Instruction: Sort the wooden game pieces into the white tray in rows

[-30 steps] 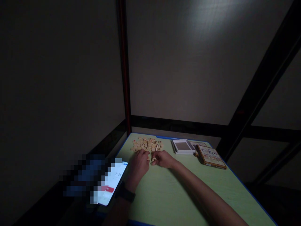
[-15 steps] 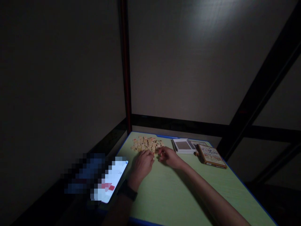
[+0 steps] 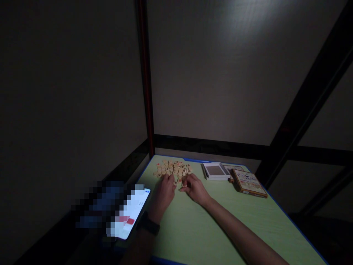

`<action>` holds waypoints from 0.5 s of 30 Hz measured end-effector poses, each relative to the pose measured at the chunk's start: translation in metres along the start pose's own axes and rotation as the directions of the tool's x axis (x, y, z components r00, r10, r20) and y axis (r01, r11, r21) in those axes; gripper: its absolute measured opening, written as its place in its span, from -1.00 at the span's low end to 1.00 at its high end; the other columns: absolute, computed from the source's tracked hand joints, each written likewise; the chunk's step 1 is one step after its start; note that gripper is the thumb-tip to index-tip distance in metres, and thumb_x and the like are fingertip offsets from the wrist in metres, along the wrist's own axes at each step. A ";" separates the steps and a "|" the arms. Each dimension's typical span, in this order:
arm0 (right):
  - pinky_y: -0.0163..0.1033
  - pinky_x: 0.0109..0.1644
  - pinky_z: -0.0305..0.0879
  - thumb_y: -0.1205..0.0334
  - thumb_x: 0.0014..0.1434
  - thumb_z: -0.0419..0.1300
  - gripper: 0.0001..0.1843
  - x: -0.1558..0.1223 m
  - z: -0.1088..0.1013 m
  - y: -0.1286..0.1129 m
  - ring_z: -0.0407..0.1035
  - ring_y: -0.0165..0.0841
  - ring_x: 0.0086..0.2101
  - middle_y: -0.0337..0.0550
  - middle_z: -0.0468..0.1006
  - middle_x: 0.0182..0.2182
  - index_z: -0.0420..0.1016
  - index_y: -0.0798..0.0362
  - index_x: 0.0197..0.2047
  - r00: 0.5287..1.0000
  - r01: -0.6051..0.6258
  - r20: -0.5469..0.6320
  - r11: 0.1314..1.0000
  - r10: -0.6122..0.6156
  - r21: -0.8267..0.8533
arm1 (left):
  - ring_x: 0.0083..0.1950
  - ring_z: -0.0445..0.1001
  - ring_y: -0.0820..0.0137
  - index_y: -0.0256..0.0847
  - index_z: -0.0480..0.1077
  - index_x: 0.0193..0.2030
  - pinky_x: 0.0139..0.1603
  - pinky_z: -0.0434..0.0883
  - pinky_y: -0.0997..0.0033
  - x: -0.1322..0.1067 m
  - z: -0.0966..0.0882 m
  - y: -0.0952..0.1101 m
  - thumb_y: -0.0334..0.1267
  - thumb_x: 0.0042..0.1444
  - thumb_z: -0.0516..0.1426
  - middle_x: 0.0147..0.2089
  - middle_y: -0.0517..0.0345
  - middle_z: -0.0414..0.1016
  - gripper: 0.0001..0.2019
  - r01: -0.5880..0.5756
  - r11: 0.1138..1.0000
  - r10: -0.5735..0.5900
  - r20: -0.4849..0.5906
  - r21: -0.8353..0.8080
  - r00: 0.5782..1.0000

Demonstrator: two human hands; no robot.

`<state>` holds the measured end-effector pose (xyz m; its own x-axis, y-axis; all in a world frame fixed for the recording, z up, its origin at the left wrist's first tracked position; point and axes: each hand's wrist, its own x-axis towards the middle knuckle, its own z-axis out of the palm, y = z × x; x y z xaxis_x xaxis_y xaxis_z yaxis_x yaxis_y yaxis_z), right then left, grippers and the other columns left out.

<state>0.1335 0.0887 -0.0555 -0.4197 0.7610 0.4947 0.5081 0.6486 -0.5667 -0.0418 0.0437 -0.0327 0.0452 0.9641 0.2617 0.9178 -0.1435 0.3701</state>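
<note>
A heap of round wooden Chinese chess pieces (image 3: 169, 167), some with red or dark markings, lies near the far left of the green table (image 3: 209, 228). My left hand (image 3: 166, 191) is at the near edge of the heap, its fingers curled against a dark-marked Chinese chess piece (image 3: 175, 183) by the thumb. A black watch sits on that wrist. Just to the right, my right hand (image 3: 195, 188) pinches a pale Chinese chess piece (image 3: 184, 186) between thumb and fingers. Its other fingers are folded in. The hands are a short gap apart.
An open white box (image 3: 204, 172) stands at the back of the table. To its right lies a printed game box (image 3: 249, 182) with dark lettering. A lit phone (image 3: 135, 213) rests at the left edge, partly pixelated. Walls close in behind and at left.
My left hand has drawn slightly left and its fingers are more curled. My right hand has come slightly left and nearer, turning so its pinch shows. The number on the phone has changed.
</note>
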 end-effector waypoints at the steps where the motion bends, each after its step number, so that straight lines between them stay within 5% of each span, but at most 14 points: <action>1: -0.23 -0.15 0.31 0.05 0.15 0.37 -0.69 0.001 0.001 0.001 0.41 -0.25 -0.24 -0.09 0.50 -0.31 0.38 0.03 -0.39 1.000 0.003 0.001 1.000 -0.003 -0.006 | -0.01 0.45 0.29 -0.22 0.39 -0.08 0.00 0.35 0.36 0.001 0.000 0.000 -0.46 0.22 0.14 -0.03 -0.01 0.42 -0.84 0.013 1.000 -0.013 -0.003 -0.001 1.000; 9: -0.26 -0.18 0.29 0.20 0.24 0.28 -0.78 0.015 -0.002 -0.003 0.41 -0.30 -0.31 -0.15 0.50 -0.37 0.42 0.06 -0.42 1.000 -0.013 0.024 0.998 0.014 -0.067 | -0.03 0.44 0.32 -0.22 0.36 -0.15 -0.02 0.33 0.38 0.002 -0.008 0.006 -0.53 0.22 0.09 -0.10 0.02 0.44 -0.85 0.034 0.999 -0.033 0.039 -0.013 0.999; 12: -0.26 -0.10 0.29 0.33 0.26 0.18 -0.93 0.037 -0.011 -0.016 0.42 -0.29 -0.21 -0.08 0.51 -0.23 0.50 0.08 -0.21 0.996 -0.038 0.066 0.970 0.055 -0.240 | -0.04 0.45 0.29 -0.22 0.36 -0.15 -0.04 0.34 0.35 0.000 -0.010 0.008 -0.51 0.20 0.09 -0.07 -0.01 0.43 -0.85 0.057 0.998 -0.057 0.008 0.034 0.998; 15: -0.26 -0.05 0.30 0.33 0.22 0.15 -0.65 0.064 -0.016 -0.029 0.42 -0.26 -0.11 0.01 0.43 0.01 0.45 0.06 0.09 0.968 0.023 0.235 0.898 0.090 -0.439 | -0.02 0.44 0.21 -0.25 0.36 -0.12 -0.05 0.34 0.30 0.000 -0.010 0.007 -0.43 0.13 0.19 -0.02 -0.09 0.40 -0.82 0.125 0.988 -0.121 -0.051 0.086 0.991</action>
<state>0.1034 0.1184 0.0032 -0.5373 0.7980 0.2730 0.7766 0.5943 -0.2088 -0.0399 0.0401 -0.0211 -0.0867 0.9617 0.2600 0.9467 -0.0017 0.3222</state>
